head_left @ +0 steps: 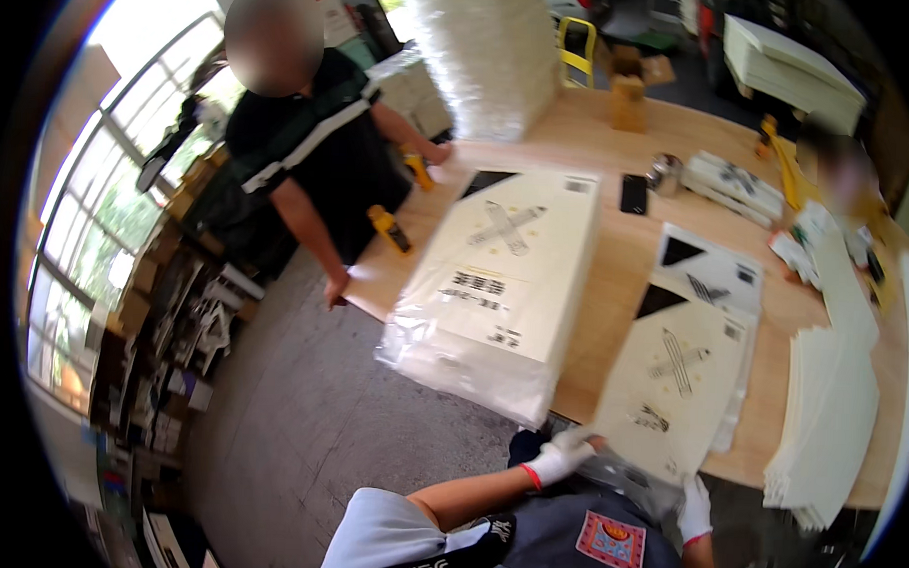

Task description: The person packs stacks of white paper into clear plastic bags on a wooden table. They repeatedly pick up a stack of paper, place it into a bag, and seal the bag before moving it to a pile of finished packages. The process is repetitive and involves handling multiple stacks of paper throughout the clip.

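A cream sheet printed with crossed pencils and a black corner lies at the table's near edge, over another bagged printed pack. Its near end is in a clear plastic bag that hangs over the edge toward me. My left hand, in a white glove with a red cuff, is closed on the bag at the sheet's near left corner. At the near right corner my right hand, gloved the same way, grips the bag's edge. Its fingertips are partly hidden.
A tall stack of bagged printed sheets stands left of centre. Blank cream sheets fan out at right. Farther back are a phone, a metal cup and yellow tape dispensers. One person leans at the left side, another sits at far right.
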`<state>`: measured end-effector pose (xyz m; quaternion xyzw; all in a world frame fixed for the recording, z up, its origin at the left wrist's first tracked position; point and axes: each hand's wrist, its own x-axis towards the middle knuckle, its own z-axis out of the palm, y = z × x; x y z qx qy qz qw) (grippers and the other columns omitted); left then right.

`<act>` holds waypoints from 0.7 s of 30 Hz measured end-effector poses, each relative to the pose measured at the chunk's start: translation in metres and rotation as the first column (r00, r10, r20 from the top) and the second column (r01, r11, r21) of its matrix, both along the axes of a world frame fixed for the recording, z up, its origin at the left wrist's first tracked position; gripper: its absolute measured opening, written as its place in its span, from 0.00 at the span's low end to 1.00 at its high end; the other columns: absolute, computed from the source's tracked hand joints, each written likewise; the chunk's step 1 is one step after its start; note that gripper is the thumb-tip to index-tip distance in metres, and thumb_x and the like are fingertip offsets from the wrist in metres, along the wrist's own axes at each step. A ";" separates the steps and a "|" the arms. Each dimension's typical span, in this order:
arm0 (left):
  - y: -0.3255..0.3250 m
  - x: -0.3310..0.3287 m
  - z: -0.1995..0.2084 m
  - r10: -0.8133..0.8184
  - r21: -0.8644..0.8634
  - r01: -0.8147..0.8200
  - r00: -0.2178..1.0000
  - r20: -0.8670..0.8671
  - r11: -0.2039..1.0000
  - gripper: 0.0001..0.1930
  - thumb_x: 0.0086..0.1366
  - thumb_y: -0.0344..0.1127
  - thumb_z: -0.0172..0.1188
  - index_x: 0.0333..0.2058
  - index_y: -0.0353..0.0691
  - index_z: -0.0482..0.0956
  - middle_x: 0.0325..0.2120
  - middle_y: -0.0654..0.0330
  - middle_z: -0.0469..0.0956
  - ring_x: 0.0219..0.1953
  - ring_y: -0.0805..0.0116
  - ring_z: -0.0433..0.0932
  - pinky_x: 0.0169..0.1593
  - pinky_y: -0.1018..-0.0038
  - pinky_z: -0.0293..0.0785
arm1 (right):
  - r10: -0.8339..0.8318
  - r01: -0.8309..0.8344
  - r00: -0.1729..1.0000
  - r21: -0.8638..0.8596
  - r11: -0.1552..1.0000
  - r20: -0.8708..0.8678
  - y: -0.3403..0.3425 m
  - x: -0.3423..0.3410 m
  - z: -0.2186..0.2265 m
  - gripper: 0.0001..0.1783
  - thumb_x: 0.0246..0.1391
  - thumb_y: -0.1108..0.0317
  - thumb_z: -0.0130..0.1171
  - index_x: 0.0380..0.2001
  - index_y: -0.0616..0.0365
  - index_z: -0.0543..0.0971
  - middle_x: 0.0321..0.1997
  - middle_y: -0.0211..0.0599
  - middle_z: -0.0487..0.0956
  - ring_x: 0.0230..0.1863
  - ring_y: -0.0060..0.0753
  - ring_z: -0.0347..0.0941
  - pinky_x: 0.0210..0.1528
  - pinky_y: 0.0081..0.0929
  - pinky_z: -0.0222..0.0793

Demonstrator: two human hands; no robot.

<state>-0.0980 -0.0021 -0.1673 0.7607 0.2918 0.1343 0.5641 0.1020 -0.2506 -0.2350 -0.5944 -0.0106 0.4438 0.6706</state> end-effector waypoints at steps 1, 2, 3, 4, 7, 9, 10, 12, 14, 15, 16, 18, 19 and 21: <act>0.001 0.010 0.042 -0.044 -0.010 0.044 0.997 0.069 0.999 0.16 0.65 0.43 0.52 0.44 0.37 0.73 0.28 0.54 0.75 0.30 0.63 0.73 0.37 0.70 0.69 | 0.063 -0.059 0.997 0.110 0.992 -0.038 0.016 -0.001 0.002 0.23 0.61 0.59 0.48 0.53 0.65 0.67 0.49 0.39 0.75 0.48 0.34 0.73 0.48 0.28 0.70; 0.004 0.022 0.083 -0.095 -0.033 0.100 0.985 0.142 0.994 0.14 0.66 0.41 0.51 0.41 0.36 0.73 0.27 0.52 0.75 0.29 0.58 0.74 0.36 0.68 0.69 | 0.120 -0.104 0.990 0.200 0.974 -0.070 0.023 -0.010 0.010 0.24 0.61 0.60 0.48 0.54 0.65 0.67 0.51 0.39 0.74 0.53 0.33 0.70 0.52 0.29 0.68; 0.014 0.024 0.117 -0.207 0.125 0.193 0.972 0.112 0.973 0.10 0.65 0.38 0.50 0.34 0.36 0.72 0.25 0.50 0.72 0.30 0.52 0.73 0.34 0.65 0.68 | 0.207 -0.190 0.975 0.185 0.964 -0.075 0.030 -0.014 0.020 0.24 0.61 0.59 0.48 0.54 0.65 0.67 0.52 0.39 0.73 0.54 0.32 0.68 0.53 0.29 0.67; 0.019 0.023 0.132 -0.216 0.231 0.172 0.959 0.181 0.958 0.10 0.65 0.37 0.51 0.31 0.36 0.70 0.23 0.50 0.69 0.29 0.50 0.72 0.33 0.64 0.67 | 0.289 -0.273 0.954 0.163 0.948 -0.081 0.046 -0.013 0.035 0.24 0.61 0.59 0.49 0.55 0.64 0.67 0.53 0.39 0.73 0.55 0.31 0.67 0.54 0.29 0.66; 0.047 -0.009 0.179 -0.021 0.522 -0.189 0.929 0.369 0.832 0.06 0.56 0.29 0.59 0.34 0.41 0.76 0.27 0.52 0.73 0.29 0.52 0.74 0.32 0.66 0.71 | 0.336 -0.311 0.936 0.198 0.929 -0.103 0.114 -0.014 0.083 0.21 0.60 0.62 0.51 0.52 0.62 0.71 0.50 0.37 0.75 0.49 0.27 0.70 0.49 0.25 0.67; 0.076 -0.054 0.148 0.427 -0.155 -0.433 0.652 0.626 0.888 0.12 0.58 0.28 0.58 0.42 0.41 0.74 0.40 0.58 0.75 0.39 0.64 0.76 0.38 0.68 0.74 | 0.468 -0.464 0.883 0.218 0.859 0.037 0.183 -0.012 0.122 0.17 0.60 0.58 0.51 0.44 0.61 0.76 0.41 0.33 0.78 0.37 0.19 0.72 0.34 0.20 0.68; 0.096 -0.063 0.160 0.606 -0.324 -0.548 0.477 0.637 0.771 0.15 0.61 0.28 0.53 0.48 0.38 0.71 0.39 0.61 0.72 0.39 0.71 0.73 0.39 0.71 0.74 | 0.569 -0.593 0.767 -0.012 0.805 0.295 0.213 -0.008 0.139 0.19 0.59 0.53 0.52 0.36 0.59 0.78 0.31 0.31 0.79 0.28 0.17 0.71 0.28 0.18 0.67; 0.154 -0.081 0.182 0.566 -0.258 -0.594 0.416 0.712 0.762 0.17 0.64 0.29 0.49 0.52 0.37 0.68 0.39 0.60 0.72 0.39 0.72 0.73 0.43 0.74 0.73 | 0.581 -0.646 0.746 0.138 0.751 0.325 0.270 -0.021 0.172 0.23 0.58 0.48 0.52 0.31 0.60 0.78 0.25 0.31 0.79 0.22 0.18 0.71 0.27 0.18 0.67; 0.195 -0.093 0.184 0.598 -0.213 -0.644 0.467 0.651 0.734 0.13 0.64 0.42 0.56 0.39 0.37 0.74 0.29 0.68 0.72 0.31 0.79 0.69 0.37 0.82 0.66 | 0.625 -0.673 0.624 -0.084 0.735 0.469 0.308 -0.031 0.187 0.25 0.57 0.45 0.52 0.29 0.60 0.79 0.22 0.31 0.80 0.21 0.19 0.73 0.26 0.19 0.68; 0.219 -0.121 0.159 0.620 -0.143 -0.678 0.539 0.570 0.721 0.12 0.64 0.42 0.56 0.36 0.38 0.75 0.28 0.69 0.72 0.30 0.80 0.68 0.36 0.83 0.65 | 0.656 -0.676 0.619 -0.132 0.725 0.433 0.316 -0.041 0.199 0.25 0.56 0.45 0.52 0.27 0.59 0.79 0.21 0.32 0.80 0.21 0.20 0.74 0.26 0.19 0.68; 0.235 -0.148 0.127 0.645 -0.070 -0.706 0.598 0.476 0.705 0.12 0.64 0.42 0.57 0.33 0.38 0.76 0.27 0.69 0.72 0.28 0.81 0.67 0.35 0.85 0.63 | 0.688 -0.682 0.612 -0.181 0.708 0.390 0.319 -0.050 0.209 0.25 0.56 0.45 0.52 0.26 0.59 0.79 0.19 0.32 0.80 0.21 0.21 0.75 0.26 0.20 0.69; 0.231 -0.151 0.102 0.697 -0.017 -0.752 0.602 0.390 0.659 0.11 0.64 0.41 0.56 0.31 0.39 0.76 0.26 0.71 0.71 0.27 0.82 0.65 0.33 0.86 0.61 | 0.673 -0.628 0.585 -0.272 0.729 0.453 0.318 -0.055 0.214 0.25 0.53 0.44 0.53 0.23 0.57 0.80 0.18 0.32 0.80 0.22 0.24 0.75 0.28 0.23 0.69; 0.231 -0.151 0.093 0.722 0.014 -0.772 0.600 0.346 0.635 0.11 0.65 0.41 0.56 0.29 0.40 0.76 0.25 0.72 0.71 0.26 0.83 0.64 0.33 0.86 0.60 | 0.679 -0.614 0.544 -0.318 0.723 0.494 0.318 -0.056 0.214 0.26 0.52 0.43 0.54 0.23 0.57 0.80 0.19 0.32 0.80 0.22 0.25 0.76 0.28 0.24 0.69; 0.225 -0.150 0.078 0.759 -0.071 -0.798 0.536 0.371 0.598 0.11 0.65 0.40 0.56 0.31 0.38 0.75 0.26 0.70 0.72 0.28 0.82 0.66 0.34 0.85 0.61 | 0.679 -0.612 0.495 -0.337 0.716 0.542 0.308 -0.060 0.210 0.25 0.48 0.41 0.55 0.23 0.54 0.81 0.20 0.31 0.80 0.24 0.27 0.76 0.30 0.27 0.69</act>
